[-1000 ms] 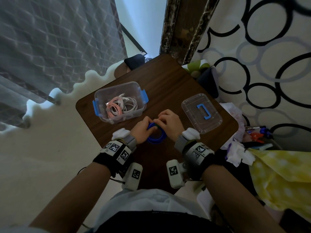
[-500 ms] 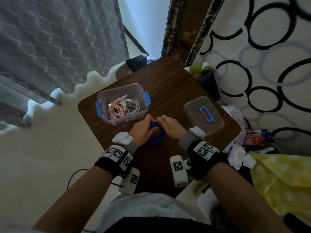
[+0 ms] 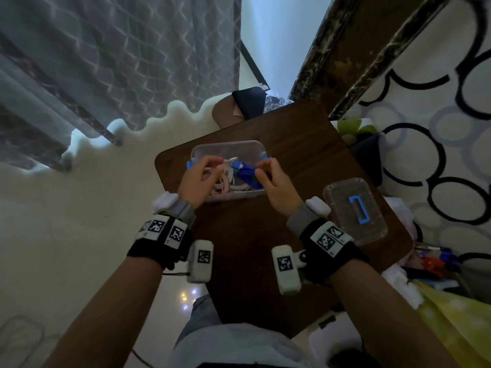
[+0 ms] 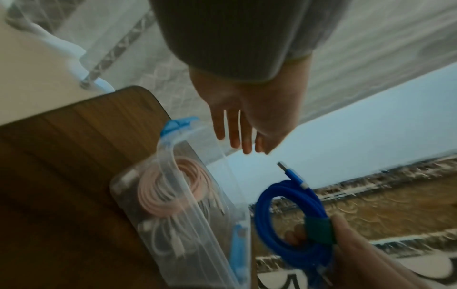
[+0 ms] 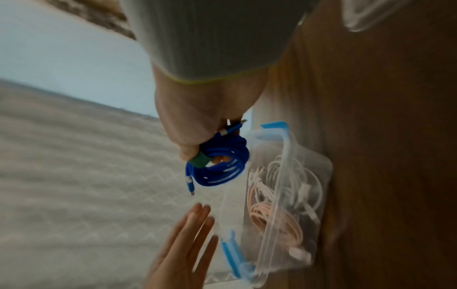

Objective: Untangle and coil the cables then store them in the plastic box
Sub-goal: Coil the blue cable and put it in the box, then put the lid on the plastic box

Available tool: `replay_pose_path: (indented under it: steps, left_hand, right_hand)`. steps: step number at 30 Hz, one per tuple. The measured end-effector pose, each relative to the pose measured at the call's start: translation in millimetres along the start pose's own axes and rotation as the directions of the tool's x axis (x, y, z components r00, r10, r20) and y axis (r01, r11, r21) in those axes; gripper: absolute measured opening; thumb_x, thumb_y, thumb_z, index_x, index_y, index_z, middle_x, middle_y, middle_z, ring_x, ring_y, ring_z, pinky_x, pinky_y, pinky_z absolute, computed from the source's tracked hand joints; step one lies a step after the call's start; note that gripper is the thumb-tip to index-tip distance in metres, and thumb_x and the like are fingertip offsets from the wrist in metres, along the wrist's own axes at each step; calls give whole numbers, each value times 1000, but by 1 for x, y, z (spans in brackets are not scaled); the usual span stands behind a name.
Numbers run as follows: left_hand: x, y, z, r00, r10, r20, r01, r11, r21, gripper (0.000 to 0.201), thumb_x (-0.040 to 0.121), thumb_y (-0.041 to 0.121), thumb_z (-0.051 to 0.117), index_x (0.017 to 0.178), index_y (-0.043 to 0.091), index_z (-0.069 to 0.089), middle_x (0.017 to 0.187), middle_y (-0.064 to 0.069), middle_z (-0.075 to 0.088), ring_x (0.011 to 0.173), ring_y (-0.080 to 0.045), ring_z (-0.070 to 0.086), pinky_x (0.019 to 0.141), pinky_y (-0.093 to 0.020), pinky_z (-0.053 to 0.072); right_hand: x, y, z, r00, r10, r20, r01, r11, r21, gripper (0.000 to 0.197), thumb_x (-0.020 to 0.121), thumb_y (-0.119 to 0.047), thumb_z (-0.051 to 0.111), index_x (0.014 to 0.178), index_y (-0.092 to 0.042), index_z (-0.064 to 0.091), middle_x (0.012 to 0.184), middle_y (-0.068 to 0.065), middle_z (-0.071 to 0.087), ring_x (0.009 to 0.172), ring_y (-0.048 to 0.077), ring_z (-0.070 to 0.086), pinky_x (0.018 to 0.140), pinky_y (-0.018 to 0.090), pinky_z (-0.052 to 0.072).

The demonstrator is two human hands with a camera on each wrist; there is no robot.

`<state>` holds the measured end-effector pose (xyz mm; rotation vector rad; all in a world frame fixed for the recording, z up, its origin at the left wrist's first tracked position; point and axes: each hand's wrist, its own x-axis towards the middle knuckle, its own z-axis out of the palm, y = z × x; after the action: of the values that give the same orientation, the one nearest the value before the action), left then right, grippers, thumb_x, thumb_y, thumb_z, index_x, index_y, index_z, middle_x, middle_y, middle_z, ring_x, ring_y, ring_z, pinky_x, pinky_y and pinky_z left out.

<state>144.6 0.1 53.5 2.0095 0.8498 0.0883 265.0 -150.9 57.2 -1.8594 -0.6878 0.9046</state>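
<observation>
A coiled blue cable bound with a green tie hangs over the clear plastic box. My right hand pinches the coil at the tie. My left hand hovers over the box's left end with straight fingers and holds nothing. Inside the box lie a pink coiled cable and white cables.
The box stands on a brown wooden table. Its clear lid with a blue handle lies at the right edge. A curtain hangs at the left; cloths and clutter crowd the right.
Both hands lifted from the table's middle to above the box. The right hand carried the blue coil there; the left hand let go of it and spread its fingers.
</observation>
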Motion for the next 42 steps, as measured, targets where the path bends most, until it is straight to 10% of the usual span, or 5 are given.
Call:
replay_pose_path:
  steps: [9,21,31,35,42]
  left_hand:
    - [-62,-67,-92,898,-252,-359,322,935,148,50,84,19,63,130,10,45,131,-13,48,121,-27,46,102,-37,39]
    - [-116,-107,-146,815,-282,-507,314,949,-24,43,83,16,62,124,12,48,124,-13,50,108,-24,51,82,-24,37]
    - [-115,-86,-149,800,22,-599,-63,997,-47,29,87,8,52,116,13,53,110,-3,59,92,-7,53,82,-21,47]
    - [-89,-64,-134,957,10,-289,-20,999,-32,36,87,8,52,123,13,50,118,-5,56,105,-14,55,90,-27,45]
    - [-39,-84,-140,968,-135,-212,166,977,131,49,91,19,52,137,8,39,142,-15,39,131,-29,37,105,-33,27]
  right_hand:
    - [35,-57,96,915,-302,267,402,724,-560,32,88,-11,57,120,-9,53,123,11,55,118,25,48,99,33,39]
    - [36,-109,175,854,162,494,444,266,-855,32,93,-15,46,124,-14,52,125,10,56,111,27,55,88,33,44]
    - [3,-92,160,870,-442,220,471,612,-635,21,91,-9,47,105,-10,63,108,7,62,102,21,54,84,23,35]
    - [7,-59,140,960,-281,-13,195,696,-691,24,89,-7,49,110,-11,61,115,12,59,109,27,51,89,26,34]
    - [16,-57,153,962,111,-249,-244,761,-602,46,90,-16,52,133,-9,39,142,19,33,127,38,32,103,42,30]
